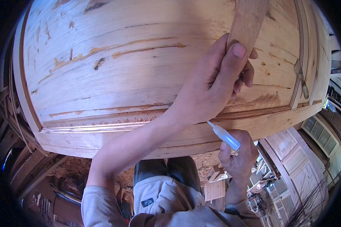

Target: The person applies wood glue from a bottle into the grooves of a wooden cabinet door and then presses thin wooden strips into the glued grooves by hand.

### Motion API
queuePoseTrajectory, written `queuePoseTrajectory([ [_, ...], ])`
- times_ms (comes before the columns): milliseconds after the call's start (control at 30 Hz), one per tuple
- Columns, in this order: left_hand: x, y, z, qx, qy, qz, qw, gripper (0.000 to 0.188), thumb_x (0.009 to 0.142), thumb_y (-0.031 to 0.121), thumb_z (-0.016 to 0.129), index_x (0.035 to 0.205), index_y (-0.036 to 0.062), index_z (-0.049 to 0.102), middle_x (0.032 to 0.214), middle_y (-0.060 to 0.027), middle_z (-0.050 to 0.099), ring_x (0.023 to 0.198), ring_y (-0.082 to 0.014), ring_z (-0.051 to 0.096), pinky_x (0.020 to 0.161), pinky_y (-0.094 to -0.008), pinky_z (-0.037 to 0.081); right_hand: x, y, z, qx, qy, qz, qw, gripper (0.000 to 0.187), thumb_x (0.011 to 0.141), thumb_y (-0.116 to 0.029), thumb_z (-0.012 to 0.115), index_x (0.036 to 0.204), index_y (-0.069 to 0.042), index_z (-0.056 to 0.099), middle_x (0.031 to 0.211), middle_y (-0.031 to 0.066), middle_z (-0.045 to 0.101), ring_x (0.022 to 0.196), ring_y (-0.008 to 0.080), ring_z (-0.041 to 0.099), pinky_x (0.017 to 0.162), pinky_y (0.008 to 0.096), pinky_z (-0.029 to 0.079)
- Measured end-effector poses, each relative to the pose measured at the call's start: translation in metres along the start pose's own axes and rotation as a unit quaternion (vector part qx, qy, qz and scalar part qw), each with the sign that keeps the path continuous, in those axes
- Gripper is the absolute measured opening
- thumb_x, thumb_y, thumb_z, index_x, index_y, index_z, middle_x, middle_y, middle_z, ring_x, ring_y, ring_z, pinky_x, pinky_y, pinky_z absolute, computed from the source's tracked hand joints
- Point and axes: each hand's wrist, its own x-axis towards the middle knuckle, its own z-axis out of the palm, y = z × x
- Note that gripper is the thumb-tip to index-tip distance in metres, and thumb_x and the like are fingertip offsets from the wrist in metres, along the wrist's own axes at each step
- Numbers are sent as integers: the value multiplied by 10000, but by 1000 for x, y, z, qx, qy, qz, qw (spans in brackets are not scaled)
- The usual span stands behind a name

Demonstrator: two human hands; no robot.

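Note:
My left hand is closed round a flat wooden strip, thumb on top, above the right part of a large panelled wooden door. Pale wood with cracks and brownish filler streaks covers the door's face. Just off the door's near edge, my right hand grips a small white squeeze bottle with a thin nozzle. Its tip points up and left, close to my left wrist. Part of the left fingers is hidden behind the strip.
A putty knife lies on the door's right side. Below the near edge, wood pieces rest on a floor strewn with shavings. Stacked timber stands at the left. Another panelled door and a framed window stand at the right.

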Motion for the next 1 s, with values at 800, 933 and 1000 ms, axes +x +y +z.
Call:
queuePoseTrajectory([
  [800,-2,1,0,18,11,-5,1000,472,1022,443,284,1088,4,445,652,-55,463,532,-94,409,478,-234,364,-5,2,2,12,23,13,1000,290,848,-302,631,921,-24,588,809,109,624,697,258,632,622,338,498],
  [933,3,6,-1,12,43,-7,999,470,1025,439,274,1092,5,443,644,-53,462,527,-95,410,471,-233,365,-7,4,3,11,25,14,1000,302,845,-312,635,914,-22,586,810,111,625,699,257,632,623,336,497],
  [1000,1,6,-3,41,23,-3,999,458,1026,429,275,1093,8,442,638,-54,459,525,-95,407,467,-234,368,-8,3,4,8,36,20,999,311,843,-320,637,910,-21,587,805,112,626,700,256,633,623,336,497],
])
